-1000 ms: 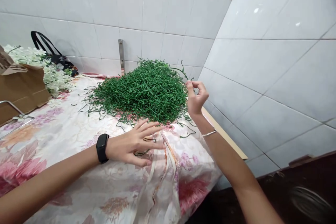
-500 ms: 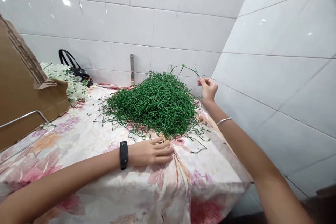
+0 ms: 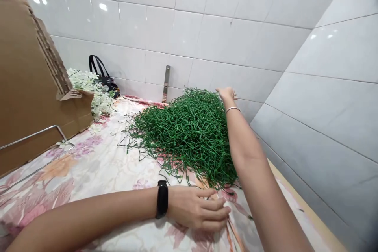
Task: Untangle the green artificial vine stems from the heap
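A large heap of thin green artificial flower stems [image 3: 189, 130] lies tangled on the flowered tablecloth [image 3: 118, 165]. In front of the heap, my left hand [image 3: 203, 208] rests on the cloth with its fingers extended and slightly parted, holding nothing. A black band is around that wrist. My right hand [image 3: 227, 93] reaches to the far right top of the heap, close to the wall. Its thumb sticks out to the left, apart from the other fingers, and no stem shows in it. Part of the heap's right side is hidden behind my right forearm.
Folded cardboard [image 3: 29, 78] stands at the left, with a bent metal wire frame [image 3: 56, 128] before it. White artificial flowers [image 3: 100, 98] and a black bag [image 3: 108, 80] are behind. A metal strip [image 3: 166, 84] leans against the tiled wall [image 3: 189, 31].
My right hand has moved in over the heap, and the green stem pinched in it earlier no longer shows there. My left hand stays on the cloth. The view has shifted left.
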A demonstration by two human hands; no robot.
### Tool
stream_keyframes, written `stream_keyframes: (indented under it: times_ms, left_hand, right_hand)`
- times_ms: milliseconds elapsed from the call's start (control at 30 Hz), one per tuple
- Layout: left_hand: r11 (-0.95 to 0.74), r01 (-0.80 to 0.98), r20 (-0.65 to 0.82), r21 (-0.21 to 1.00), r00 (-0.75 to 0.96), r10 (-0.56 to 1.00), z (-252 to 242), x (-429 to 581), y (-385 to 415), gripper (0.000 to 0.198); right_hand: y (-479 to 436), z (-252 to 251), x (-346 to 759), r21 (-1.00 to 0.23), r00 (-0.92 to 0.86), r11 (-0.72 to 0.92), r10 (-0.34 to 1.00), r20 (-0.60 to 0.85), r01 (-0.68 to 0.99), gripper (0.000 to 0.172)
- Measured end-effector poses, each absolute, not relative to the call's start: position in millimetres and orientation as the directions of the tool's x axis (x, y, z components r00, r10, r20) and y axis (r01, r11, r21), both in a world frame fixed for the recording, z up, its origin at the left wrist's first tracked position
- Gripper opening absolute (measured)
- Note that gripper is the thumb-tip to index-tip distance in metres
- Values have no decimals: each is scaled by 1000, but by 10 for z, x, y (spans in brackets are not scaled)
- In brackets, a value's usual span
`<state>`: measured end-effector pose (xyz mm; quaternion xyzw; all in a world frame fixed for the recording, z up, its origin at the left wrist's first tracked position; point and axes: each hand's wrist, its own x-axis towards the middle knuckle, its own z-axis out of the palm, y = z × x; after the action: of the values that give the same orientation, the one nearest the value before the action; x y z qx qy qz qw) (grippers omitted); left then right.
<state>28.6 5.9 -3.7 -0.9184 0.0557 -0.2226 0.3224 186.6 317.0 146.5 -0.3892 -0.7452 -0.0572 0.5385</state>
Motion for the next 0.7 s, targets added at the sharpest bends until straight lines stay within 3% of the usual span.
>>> stream_keyframes:
  times_ms: [133, 233, 300, 367, 433, 500, 700]
  left_hand:
    - [-812, 28, 401, -583, 879, -258, -58, 293, 97, 34]
    - [-839, 22, 427, -544, 868, -254, -102, 301, 118, 34]
    - [-869, 21, 440, -495, 868, -230, -135, 310, 127, 33]
    - [-898, 12, 453, -440, 867, -210, -157, 319, 127, 31]
    - [-913, 1, 457, -407, 866, -202, -162, 320, 118, 30]
    - [-915, 3, 457, -403, 867, -199, -155, 313, 105, 29]
    - [-898, 58, 470, -437, 866, -173, -163, 297, 91, 31]
  right_hand:
    - [3088, 1524, 1263, -371, -234, 624, 674, 700, 688, 32]
    - [2870, 1540, 581, -321, -486, 665, 727, 486, 675, 32]
    - [2628, 1424, 127, -271, -662, 733, 680, 316, 624, 40]
    - [2336, 1191, -233, -218, -764, 778, 624, 165, 589, 63]
    - [2040, 898, -449, -163, -825, 813, 566, -3, 559, 74]
    - [1790, 636, -519, -113, -851, 847, 501, -159, 520, 69]
    - [1502, 559, -350, -1, -845, 892, 428, -320, 452, 65]
